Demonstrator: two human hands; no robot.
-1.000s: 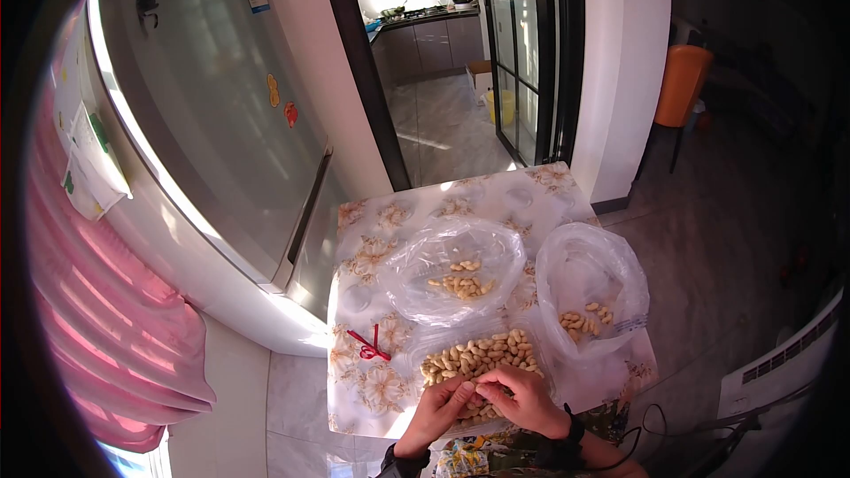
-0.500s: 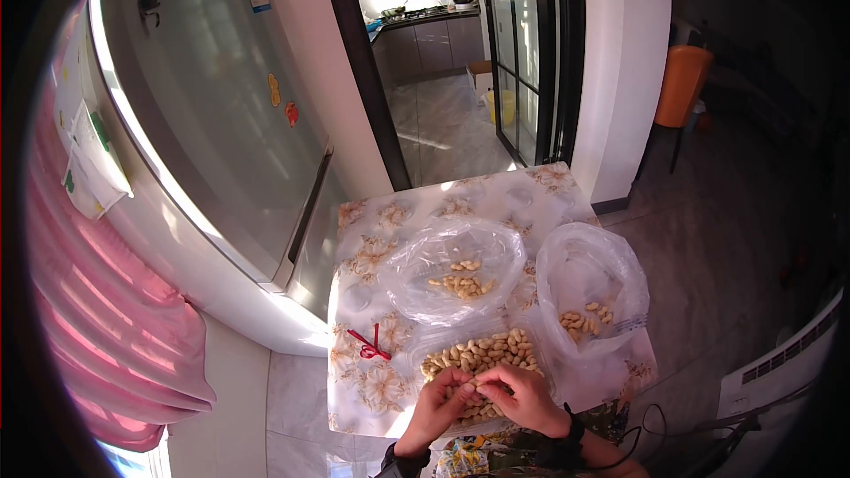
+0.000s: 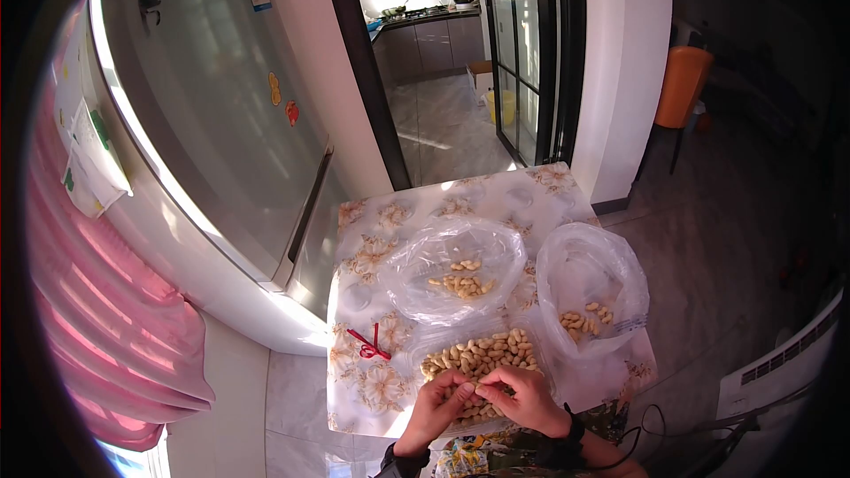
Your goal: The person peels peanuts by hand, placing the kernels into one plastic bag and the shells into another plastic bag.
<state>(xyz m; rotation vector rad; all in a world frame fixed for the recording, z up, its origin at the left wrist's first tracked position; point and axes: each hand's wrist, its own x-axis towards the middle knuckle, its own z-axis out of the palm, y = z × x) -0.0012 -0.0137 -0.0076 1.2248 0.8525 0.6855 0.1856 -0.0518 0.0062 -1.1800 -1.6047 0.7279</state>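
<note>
Both hands meet over a clear plastic tray (image 3: 549,370) full of peanuts (image 3: 474,357) near the table's front edge. My left hand (image 3: 440,405) has its thumb and fingertips pinched together. My right hand (image 3: 522,397) pinches beside it, the fingertips almost touching. A small pale piece, seemingly a peanut, shows between the fingertips; its outline is too small to make out well. Behind the tray, an open clear bag (image 3: 409,267) holds some peanuts (image 3: 467,286). Another open bag (image 3: 580,257), to the right, has a smaller heap of peanuts (image 3: 578,326).
Red scissors or a red tie (image 3: 368,344) lies on the flowered tablecloth (image 3: 376,243), left of the tray. A refrigerator (image 3: 212,97) stands at the left beside a pink curtain (image 3: 106,319). Cables (image 3: 691,425) run at the lower right; an orange chair (image 3: 683,84) is farther back.
</note>
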